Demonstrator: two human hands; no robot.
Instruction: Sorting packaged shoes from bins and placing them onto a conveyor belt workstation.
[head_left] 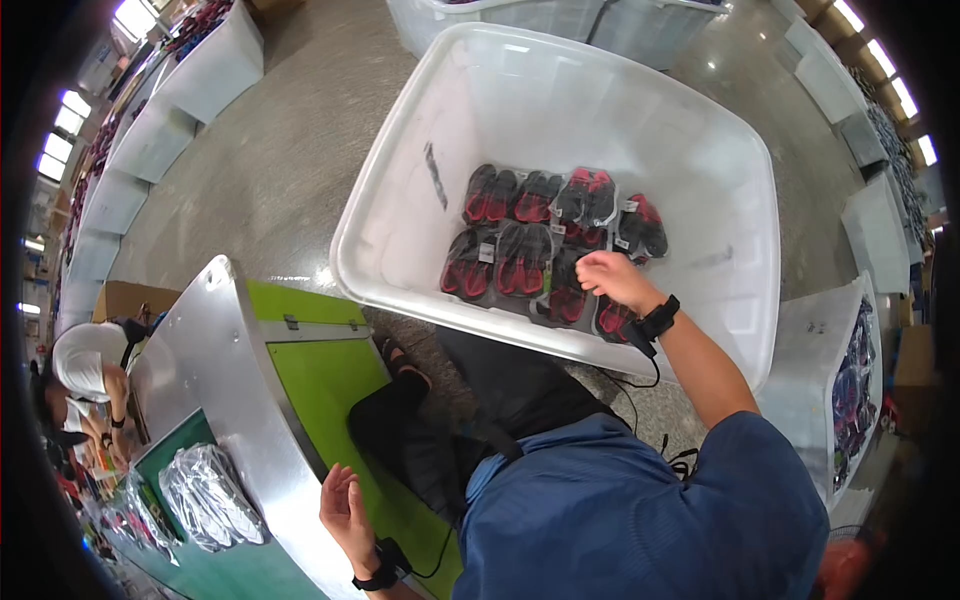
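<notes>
A large white plastic bin [400, 250] stands before me, with several bagged pairs of black and red shoes [524, 260] laid in rows on its bottom. My right hand [618, 282] reaches over the near rim and hovers at the near row. Its fingers are curled together, beside a bagged shoe pair [567, 303]; whatever they hold, if anything, is hidden. Low on the left, my left hand [345, 510] is empty beside the metal table edge, its fingers loosely apart. Both wrists carry a black band with a cable.
At left is a metal-topped table [200, 330] with green panels [330, 390]. Clear-bagged items [210, 495] lie on its green surface. Another person [95, 370] works at the far left. More white bins [215, 75] line the left, back and right. Cables [682, 462] hang near my waist.
</notes>
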